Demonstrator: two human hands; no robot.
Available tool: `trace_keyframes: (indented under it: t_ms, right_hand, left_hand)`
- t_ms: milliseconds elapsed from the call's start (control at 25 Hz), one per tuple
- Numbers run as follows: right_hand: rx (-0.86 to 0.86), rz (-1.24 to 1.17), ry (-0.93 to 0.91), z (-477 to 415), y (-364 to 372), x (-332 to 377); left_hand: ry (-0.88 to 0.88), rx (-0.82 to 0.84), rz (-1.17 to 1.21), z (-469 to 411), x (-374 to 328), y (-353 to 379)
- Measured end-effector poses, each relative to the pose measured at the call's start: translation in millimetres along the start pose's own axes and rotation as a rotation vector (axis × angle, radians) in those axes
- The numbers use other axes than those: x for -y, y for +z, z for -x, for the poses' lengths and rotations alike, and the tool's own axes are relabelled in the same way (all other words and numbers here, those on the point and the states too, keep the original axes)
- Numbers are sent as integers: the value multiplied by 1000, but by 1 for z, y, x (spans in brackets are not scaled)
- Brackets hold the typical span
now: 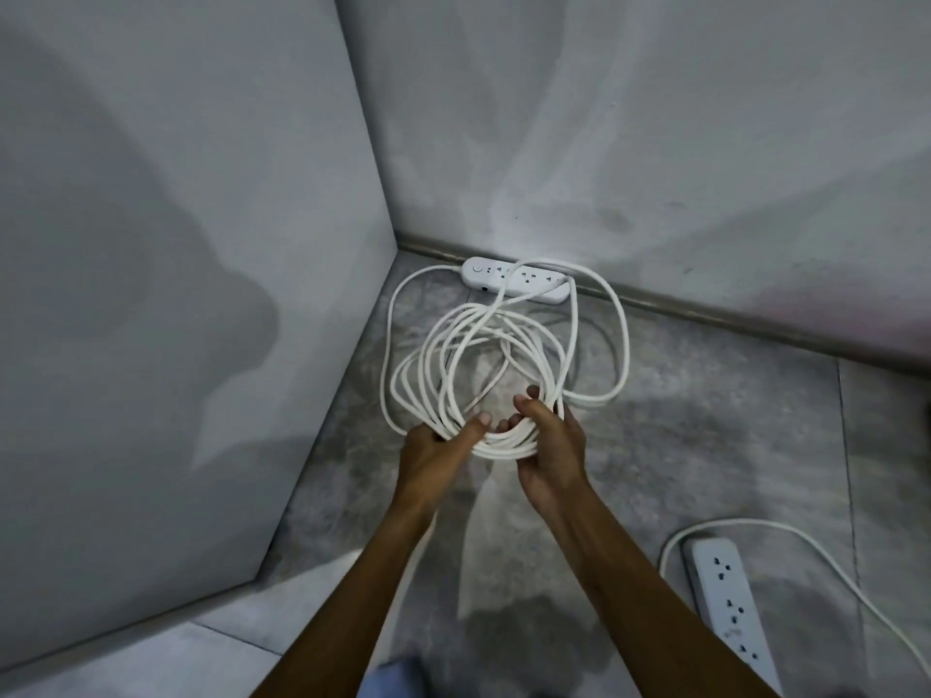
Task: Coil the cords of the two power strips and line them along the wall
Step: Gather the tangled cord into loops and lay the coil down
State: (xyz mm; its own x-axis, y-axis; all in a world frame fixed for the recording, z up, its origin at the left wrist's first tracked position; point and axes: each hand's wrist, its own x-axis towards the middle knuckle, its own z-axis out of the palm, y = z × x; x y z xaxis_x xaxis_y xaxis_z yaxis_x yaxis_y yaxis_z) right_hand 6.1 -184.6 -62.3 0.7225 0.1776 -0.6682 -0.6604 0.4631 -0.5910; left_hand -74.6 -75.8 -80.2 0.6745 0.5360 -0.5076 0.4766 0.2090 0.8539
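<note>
Grey floor (680,435), corner of two pale walls. Both sets of fingers curl shut round the near side of the white cord coil (483,365), left hand (436,448) and right hand (551,445) side by side. Beyond them, slack loops sprawl to the first power strip (516,282) at the baseboard; turns look uneven and may snag or spill, while the second power strip (730,607) lies uncoiled near right.

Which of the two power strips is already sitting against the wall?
The far power strip, lying along the baseboard near the corner beyond the hand-held coil. The other power strip lies out on the open floor, bottom right.
</note>
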Motion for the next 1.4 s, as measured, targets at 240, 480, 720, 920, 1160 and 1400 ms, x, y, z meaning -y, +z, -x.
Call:
trace_keyframes:
  t_ms: [240, 480, 720, 920, 1160, 1400]
  right_hand:
    - [-81, 46, -22, -8, -19, 17]
    - [-149, 92, -62, -33, -23, 26]
    - [-155, -84, 3, -59, -32, 36]
    - [-140, 46, -94, -70, -37, 53]
    - [-162, 407, -288, -78, -37, 51]
    - [-112, 125, -205, -97, -39, 79]
  left_hand:
    - [427, 334, -306, -7, 22, -10]
    - [278, 18, -889, -35, 36, 9]
    - [209, -58, -1089, -41, 37, 10]
    - [248, -14, -1329, -28, 63, -23]
    - [347, -65, -1189, 0, 84, -43]
    - [403, -31, -1243, 21, 103, -79]
